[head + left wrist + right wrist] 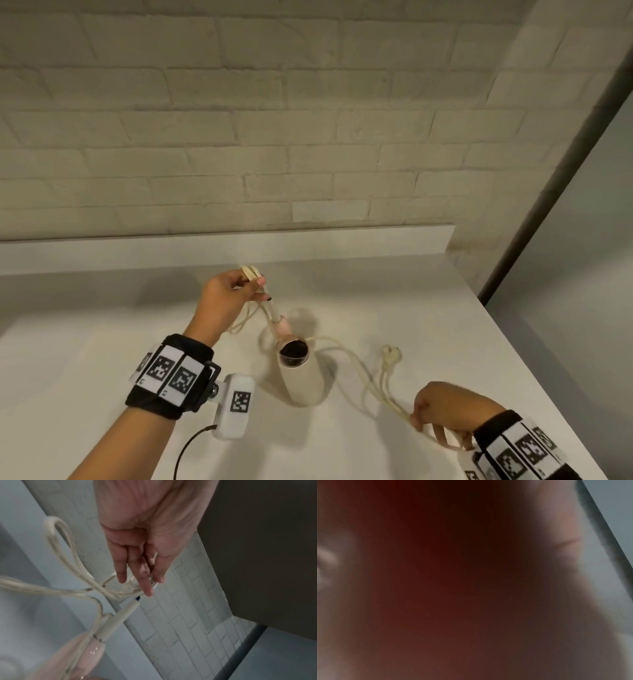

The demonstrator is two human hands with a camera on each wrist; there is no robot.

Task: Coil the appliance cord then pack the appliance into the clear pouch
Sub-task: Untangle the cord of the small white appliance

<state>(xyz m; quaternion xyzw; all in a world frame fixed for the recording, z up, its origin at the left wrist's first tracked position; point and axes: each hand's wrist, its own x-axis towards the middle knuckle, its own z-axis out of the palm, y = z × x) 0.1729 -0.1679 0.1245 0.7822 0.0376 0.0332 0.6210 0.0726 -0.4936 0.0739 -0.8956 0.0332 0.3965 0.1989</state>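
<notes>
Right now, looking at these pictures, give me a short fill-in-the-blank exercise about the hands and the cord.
1. The left hand holds gathered loops of the ____.
2. The hair dryer rests on the ____ counter.
3. The plug lies on the counter, held by ____ hand.
4. The right hand grips the cord near the counter's ____ edge.

Missing words: cord; white; neither; right

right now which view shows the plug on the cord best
The head view: the plug lies in plain sight on the counter, past the right hand. The left wrist view shows only cord loops; the right wrist view is a dark blur.
</notes>
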